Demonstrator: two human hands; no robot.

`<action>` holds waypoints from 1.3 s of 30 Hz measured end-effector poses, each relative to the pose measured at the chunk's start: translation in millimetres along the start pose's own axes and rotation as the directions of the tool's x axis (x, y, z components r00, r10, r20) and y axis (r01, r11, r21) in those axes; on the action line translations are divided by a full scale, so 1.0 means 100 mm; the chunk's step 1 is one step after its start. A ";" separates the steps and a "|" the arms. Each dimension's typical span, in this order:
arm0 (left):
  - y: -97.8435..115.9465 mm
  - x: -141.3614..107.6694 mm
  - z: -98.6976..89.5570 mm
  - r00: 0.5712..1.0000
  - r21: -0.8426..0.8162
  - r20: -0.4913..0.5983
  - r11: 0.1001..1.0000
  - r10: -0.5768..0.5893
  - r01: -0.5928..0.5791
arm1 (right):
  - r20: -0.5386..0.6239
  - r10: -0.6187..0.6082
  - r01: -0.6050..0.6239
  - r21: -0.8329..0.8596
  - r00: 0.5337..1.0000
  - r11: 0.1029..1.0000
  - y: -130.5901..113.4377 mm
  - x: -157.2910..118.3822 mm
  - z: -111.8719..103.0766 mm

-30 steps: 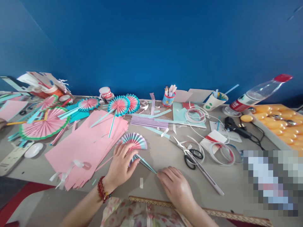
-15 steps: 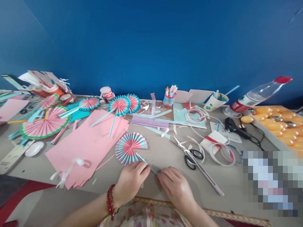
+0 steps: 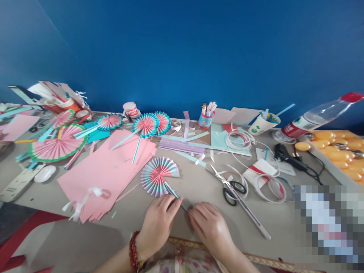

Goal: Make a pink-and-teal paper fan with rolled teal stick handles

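A thin light-blue paper stick (image 3: pixel 171 188) lies slanted, its upper end beside the gap in a pleated pink, blue and lilac fan (image 3: pixel 158 176) on the table. My left hand (image 3: pixel 159 217), with a red bead bracelet at the wrist, is closed on the middle of the stick. At the stick's lower end my right hand (image 3: pixel 209 223) has its fingers pressed together on it, the fingertips partly hidden. Black-handled scissors (image 3: pixel 227 184) rest to the right of the fan.
Pink sheets (image 3: pixel 105 170) and finished fans (image 3: pixel 145 125) spread at left. Behind are lilac strips (image 3: pixel 180 146), a pen cup (image 3: pixel 205 120) and white tape coils (image 3: pixel 239 140). A bottle (image 3: pixel 309 120), glue gun (image 3: pixel 290 158) and tray of yellow balls (image 3: pixel 335 167) stand at right.
The view has shifted slightly, so things on the table sit a little further right. Part of another hand now shows at the far left edge. My hands keep their hold on the stick.
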State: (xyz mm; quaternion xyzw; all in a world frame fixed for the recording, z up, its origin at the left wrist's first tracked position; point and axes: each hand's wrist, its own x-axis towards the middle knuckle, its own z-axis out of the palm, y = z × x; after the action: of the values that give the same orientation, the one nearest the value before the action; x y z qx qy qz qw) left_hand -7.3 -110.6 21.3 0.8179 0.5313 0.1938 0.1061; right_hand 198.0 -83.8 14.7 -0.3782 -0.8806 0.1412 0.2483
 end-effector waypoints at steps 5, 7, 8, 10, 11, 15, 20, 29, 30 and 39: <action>0.06 -0.07 0.06 0.968 -0.172 -0.168 0.972 -0.188 0.159 | -0.028 0.044 -0.042 0.048 0.999 0.998 -0.10 0.01 0.10; 0.07 -0.05 0.07 0.949 -0.212 -0.201 0.957 -0.242 0.199 | -0.045 0.056 -0.053 0.061 0.997 0.997 -0.14 0.03 0.14; 0.06 -0.04 0.06 0.944 -0.218 -0.204 0.952 -0.258 0.213 | -0.051 0.063 -0.059 0.064 0.997 0.996 -0.17 0.04 0.16; 0.05 0.00 0.06 0.937 -0.209 -0.206 0.948 -0.281 0.238 | -0.053 0.078 -0.074 0.070 0.996 0.995 -0.21 0.04 0.21; 0.04 0.03 0.05 0.935 -0.200 -0.205 0.947 -0.290 0.250 | -0.053 0.085 -0.081 0.073 0.995 0.994 -0.23 0.04 0.22; 0.03 0.10 0.05 0.937 -0.149 -0.172 0.948 -0.305 0.281 | -0.058 0.104 -0.100 0.065 0.993 0.993 -0.32 0.01 0.26; 0.08 0.13 0.07 0.938 -0.115 -0.153 0.948 -0.312 0.296 | -0.055 0.126 -0.124 0.041 0.991 0.991 -0.42 -0.03 0.30; 0.01 0.16 0.03 0.953 -0.199 -0.079 0.941 -0.293 0.273 | 0.023 0.066 -0.067 0.057 0.998 0.996 -0.34 0.09 0.18; -0.03 0.16 0.00 0.963 -0.213 -0.051 0.945 -0.264 0.248 | 0.032 0.036 -0.039 0.072 0.999 0.997 -0.25 0.13 0.09; -0.46 0.41 -0.34 0.967 -0.129 0.224 0.987 0.124 -0.097 | 0.034 -0.224 0.225 -0.033 0.974 0.974 0.52 0.73 -0.45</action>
State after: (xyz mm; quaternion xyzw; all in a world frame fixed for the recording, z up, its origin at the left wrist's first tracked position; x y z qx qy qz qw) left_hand -45.5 -54.8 43.3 0.8556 0.4565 0.1339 0.2040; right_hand 210.0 8.0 53.8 -0.2787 -0.9236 0.1018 0.2426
